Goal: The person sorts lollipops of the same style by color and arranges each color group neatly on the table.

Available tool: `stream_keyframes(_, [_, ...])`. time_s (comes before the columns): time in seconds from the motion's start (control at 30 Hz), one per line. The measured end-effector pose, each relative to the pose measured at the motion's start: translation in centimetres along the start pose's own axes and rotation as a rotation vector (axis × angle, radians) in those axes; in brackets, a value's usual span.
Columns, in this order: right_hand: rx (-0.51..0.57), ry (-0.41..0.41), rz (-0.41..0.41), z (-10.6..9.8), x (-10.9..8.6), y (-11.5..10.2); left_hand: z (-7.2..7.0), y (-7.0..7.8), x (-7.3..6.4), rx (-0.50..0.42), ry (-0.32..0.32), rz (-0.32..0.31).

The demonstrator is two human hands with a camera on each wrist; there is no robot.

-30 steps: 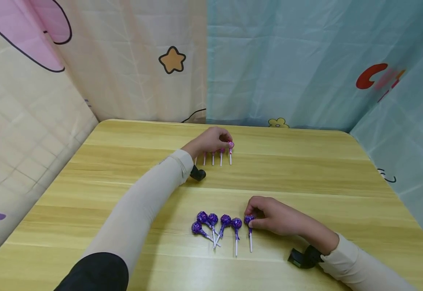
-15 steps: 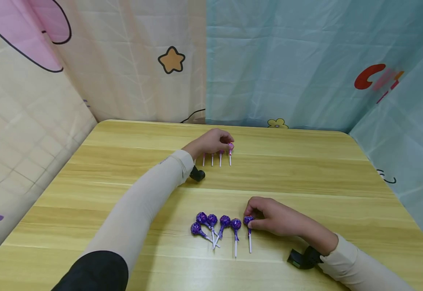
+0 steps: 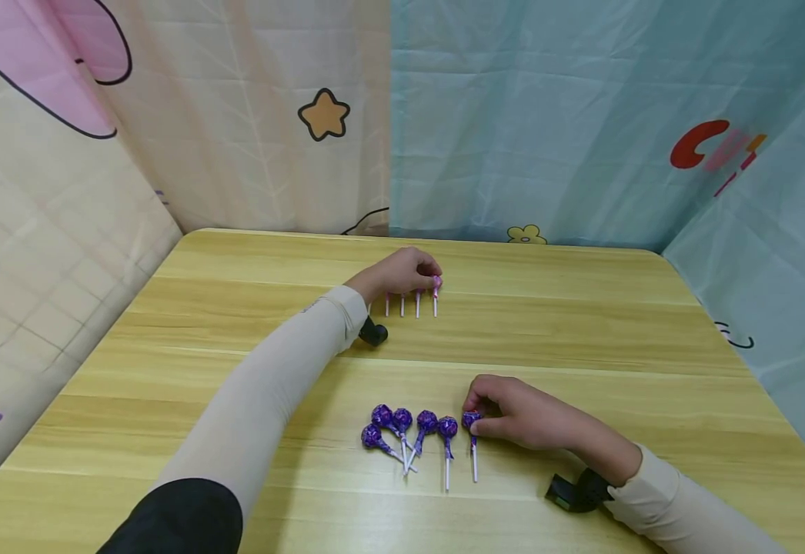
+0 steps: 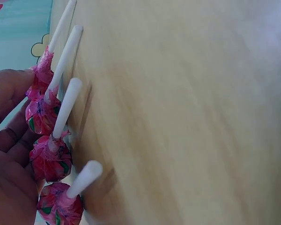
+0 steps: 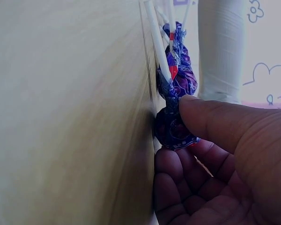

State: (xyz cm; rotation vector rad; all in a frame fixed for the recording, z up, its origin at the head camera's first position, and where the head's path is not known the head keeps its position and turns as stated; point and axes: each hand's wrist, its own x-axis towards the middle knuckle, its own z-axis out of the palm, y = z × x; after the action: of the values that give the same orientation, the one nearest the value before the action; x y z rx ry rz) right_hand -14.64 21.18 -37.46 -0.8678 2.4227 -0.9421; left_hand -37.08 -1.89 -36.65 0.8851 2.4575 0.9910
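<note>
Toward the table's far side, my left hand (image 3: 397, 271) pinches the wrapped head of a pink lollipop (image 3: 435, 283), the rightmost in a row. In the left wrist view, other pink lollipops (image 4: 50, 159) line up beside the palm, their white sticks pointing away from it. Nearer to me, my right hand (image 3: 530, 414) holds a purple lollipop (image 5: 172, 130) between thumb and fingers, its stick pointing toward me. Just left of it lies another purple lollipop (image 3: 447, 428), with a third (image 3: 426, 422) beside that. Part of the pink row is hidden behind my left hand.
Further left, more purple lollipops (image 3: 402, 419) lie bunched with their sticks crossing. Everything rests on a light wooden table (image 3: 582, 323), with printed curtains (image 3: 513, 115) hanging behind its far edge. My left sleeve (image 3: 271, 385) stretches across the table's left half.
My left hand and the pink lollipop's head have come down slightly toward me. The right hand stays on its purple lollipop, and the view has shifted a little.
</note>
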Motion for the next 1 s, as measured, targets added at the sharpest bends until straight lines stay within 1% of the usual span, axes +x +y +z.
stream_keyframes(0.27, [0.002, 0.002, -0.001, 0.01, -0.03, -0.08, 0.04, 0.10, 0.07, 0.007, -0.009, -0.005])
stream_keyframes(0.53, [0.003, 0.000, 0.000, 0.00, -0.04, -0.03, 0.20, 0.14, 0.16, 0.007, 0.001, -0.001])
stream_keyframes(0.83, [0.003, -0.003, -0.003, -0.05, -0.03, 0.00, 0.24, 0.39, 0.06, 0.013, 0.008, -0.011])
stream_keyframes(1.0, [0.002, -0.002, -0.008, -0.08, -0.01, 0.01, 0.37, 0.52, 0.10, -0.005, 0.005, -0.005])
